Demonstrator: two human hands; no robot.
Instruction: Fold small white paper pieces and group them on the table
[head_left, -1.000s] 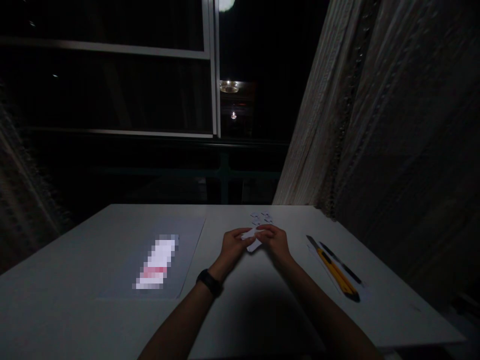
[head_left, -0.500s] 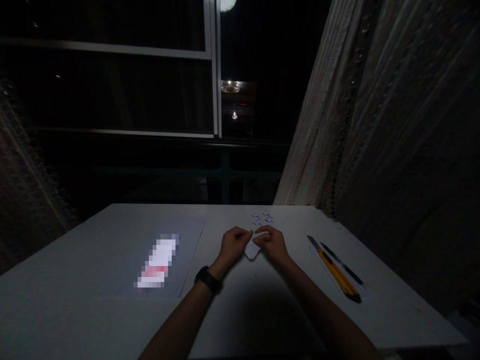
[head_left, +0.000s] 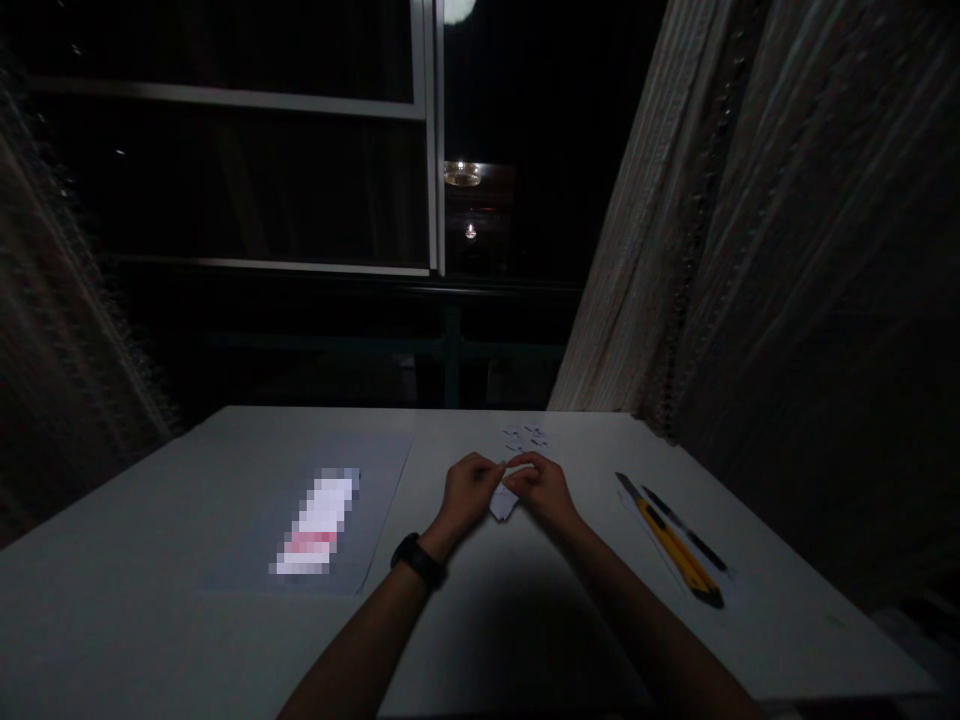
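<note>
A small folded piece of white paper (head_left: 503,504) shows between and just below my two hands, over the middle of the table. My left hand (head_left: 471,487), with a dark watch (head_left: 418,561) at the wrist, pinches the paper's upper left side. From the other side my right hand (head_left: 541,485) has its thumb and curled fingers closed at the paper's top. The fingertips of both hands nearly meet and hide the upper part of the paper. Beyond them lie several small pieces of paper with dark marks (head_left: 526,438).
On the right of the white table (head_left: 480,640) lie a yellow utility knife (head_left: 679,550) and a dark pen (head_left: 686,530). At left a large sheet of paper (head_left: 382,500) carries a bright blurred-out object (head_left: 315,522). Curtains (head_left: 622,240) and a window stand behind.
My right index finger has moved slightly closer to my left fingertips. The paper's lower edge looks a little different in shape. The whole view has shifted very slightly.
</note>
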